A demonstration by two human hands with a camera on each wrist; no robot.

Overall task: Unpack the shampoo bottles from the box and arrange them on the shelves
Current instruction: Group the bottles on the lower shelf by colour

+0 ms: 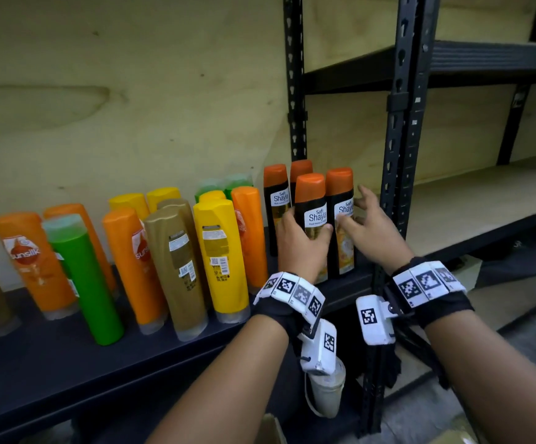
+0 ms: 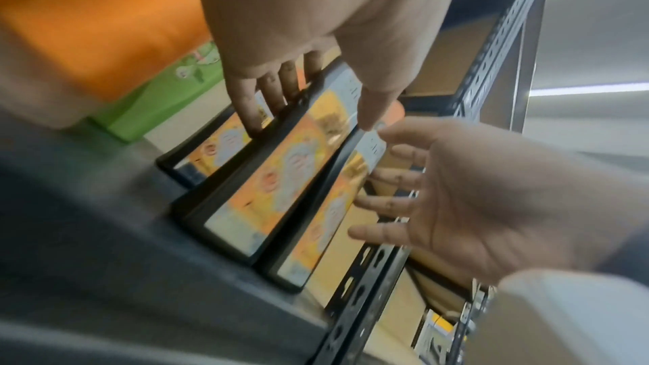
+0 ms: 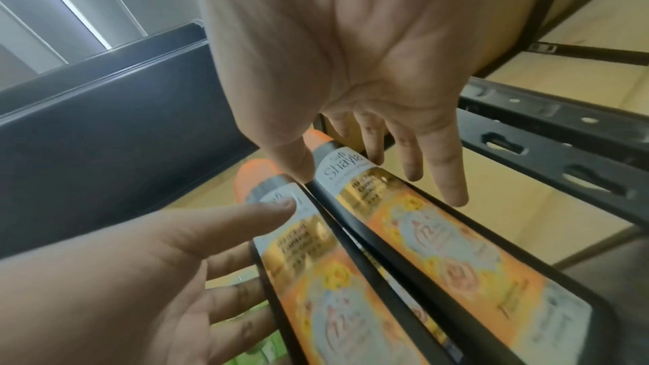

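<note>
Several black Shayla bottles with orange caps stand at the right end of the dark shelf (image 1: 68, 357). My left hand (image 1: 305, 232) grips the front middle one (image 1: 313, 206), thumb on its label and fingers behind it. The wrist views show that grip too: left hand (image 2: 316, 104) (image 3: 259, 249), held bottle (image 2: 281, 176) (image 3: 337, 301). My right hand (image 1: 353, 209) (image 2: 372, 176) (image 3: 375, 176) is spread open around the rightmost Shayla bottle (image 1: 340, 193) (image 3: 456, 246). Its thumb is at the bottle's left edge and its fingers are straight on the right side.
Orange Sunsilk (image 1: 32, 251), green (image 1: 84, 277), gold (image 1: 177, 267) and yellow (image 1: 222, 251) bottles fill the shelf to the left. A black slotted upright (image 1: 398, 155) stands just right of my right hand. Beyond it lies a wooden shelf board (image 1: 468, 213). A cardboard corner (image 1: 270, 427) shows at the bottom.
</note>
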